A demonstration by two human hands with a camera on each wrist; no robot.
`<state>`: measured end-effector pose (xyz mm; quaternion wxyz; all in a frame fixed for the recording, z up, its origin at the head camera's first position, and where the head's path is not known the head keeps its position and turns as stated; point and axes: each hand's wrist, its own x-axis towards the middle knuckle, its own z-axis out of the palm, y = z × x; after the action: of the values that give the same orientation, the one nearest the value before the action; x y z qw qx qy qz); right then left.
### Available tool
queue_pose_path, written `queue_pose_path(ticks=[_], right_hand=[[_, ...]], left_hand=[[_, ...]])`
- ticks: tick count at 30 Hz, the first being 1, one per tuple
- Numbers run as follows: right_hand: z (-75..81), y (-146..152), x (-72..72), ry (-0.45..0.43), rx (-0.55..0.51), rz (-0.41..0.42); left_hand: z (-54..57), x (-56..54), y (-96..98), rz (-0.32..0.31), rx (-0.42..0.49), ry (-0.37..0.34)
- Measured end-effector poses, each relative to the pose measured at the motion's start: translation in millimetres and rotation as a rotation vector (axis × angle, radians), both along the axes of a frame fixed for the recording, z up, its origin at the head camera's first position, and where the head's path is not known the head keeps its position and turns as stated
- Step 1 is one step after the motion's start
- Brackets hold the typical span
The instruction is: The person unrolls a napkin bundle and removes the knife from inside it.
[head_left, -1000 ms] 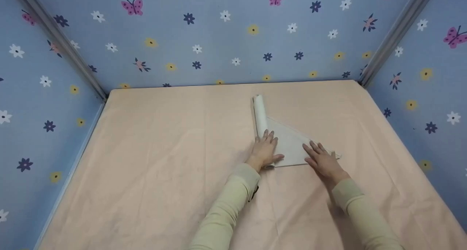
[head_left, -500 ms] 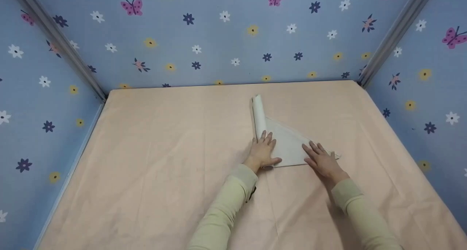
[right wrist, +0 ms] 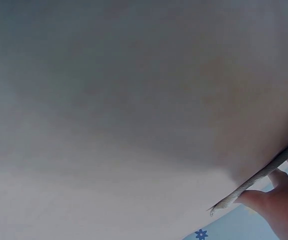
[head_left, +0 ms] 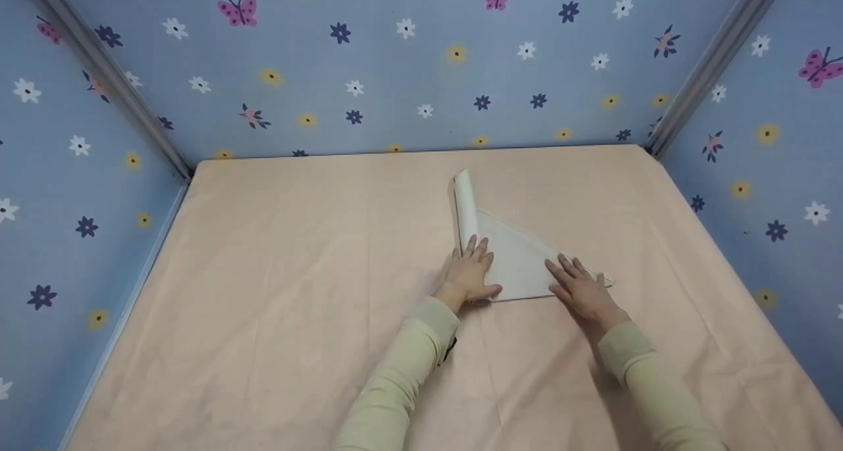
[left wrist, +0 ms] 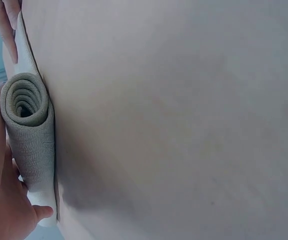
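A pale cloth (head_left: 517, 260) lies partly rolled, its flat part tapering toward the right. The rolled part (head_left: 466, 204) stands along its left side, pointing away from me. Across the near half of that roll rests my left hand (head_left: 469, 276), fingers spread and thumb out over the flat part. In the left wrist view the end of the roll (left wrist: 31, 145) shows several coiled layers, with the left hand (left wrist: 3, 195) along it. My right hand (head_left: 585, 294) lies on the cloth's right part, fingers extended. The right wrist view catches the cloth's edge (right wrist: 259, 175) beside the right hand's thumb.
Under the cloth is a table with a peach covering (head_left: 276, 293), lightly creased. Blue panels (head_left: 421, 62) printed with flowers and butterflies enclose the back and both sides. Grey posts (head_left: 718, 62) run up at the two back corners.
My left hand has slid slightly left, and the rolled part has shifted left with it. The right hand has stayed in place on the cloth.
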<state>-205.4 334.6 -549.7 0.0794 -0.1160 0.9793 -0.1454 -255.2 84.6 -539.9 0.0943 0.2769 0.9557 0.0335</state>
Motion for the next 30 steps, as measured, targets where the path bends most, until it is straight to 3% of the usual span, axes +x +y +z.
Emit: queue_pose_path(ticks=[30], right_hand=[[0.1,1.1,-0.6,0.003,0.004,0.006]], left_hand=[[-0.4,0.9,-21.2,0.028,0.117,-0.021]])
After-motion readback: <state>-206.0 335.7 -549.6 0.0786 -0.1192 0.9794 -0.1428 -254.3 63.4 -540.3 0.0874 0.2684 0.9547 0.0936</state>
